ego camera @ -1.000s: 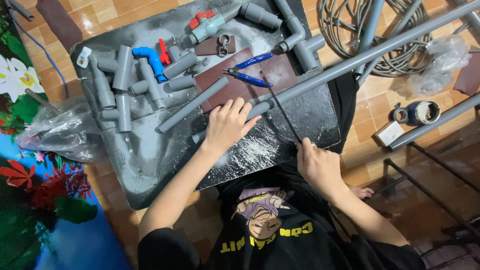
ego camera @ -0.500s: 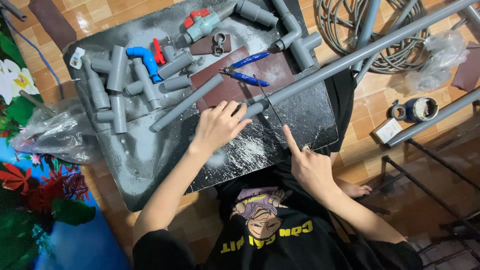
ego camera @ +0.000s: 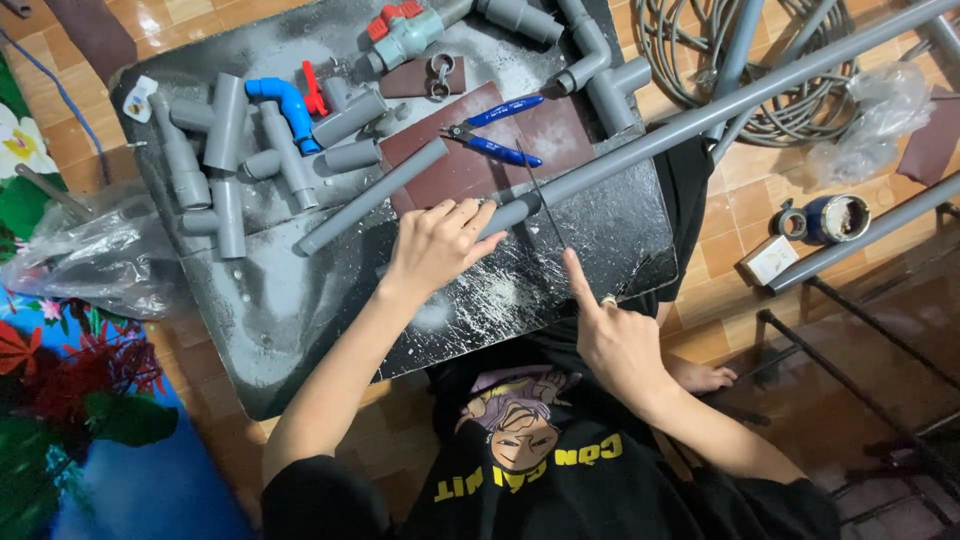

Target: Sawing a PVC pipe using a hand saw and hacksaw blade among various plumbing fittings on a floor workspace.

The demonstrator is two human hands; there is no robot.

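Note:
My left hand (ego camera: 440, 245) presses down on the near end of a long grey pipe (ego camera: 700, 110) that runs diagonally across a dark, dust-speckled board (ego camera: 300, 320). My right hand (ego camera: 612, 338) grips a thin saw blade (ego camera: 548, 215), its index finger stretched along it. The blade lies across the pipe just right of my left fingers. White dust covers the board below the pipe's end.
A short grey pipe (ego camera: 370, 195), blue-handled pliers (ego camera: 495, 130), grey fittings (ego camera: 220, 150), a blue elbow (ego camera: 285, 100) and a red-handled valve (ego camera: 400, 30) lie on the board. A coiled hose (ego camera: 790, 90), tin can (ego camera: 835, 218), small box (ego camera: 768, 260) and plastic bag (ego camera: 90, 260) sit on the tiled floor.
My right index finger has straightened along the blade and the hand has shifted slightly left. My left hand has stayed on the pipe's end.

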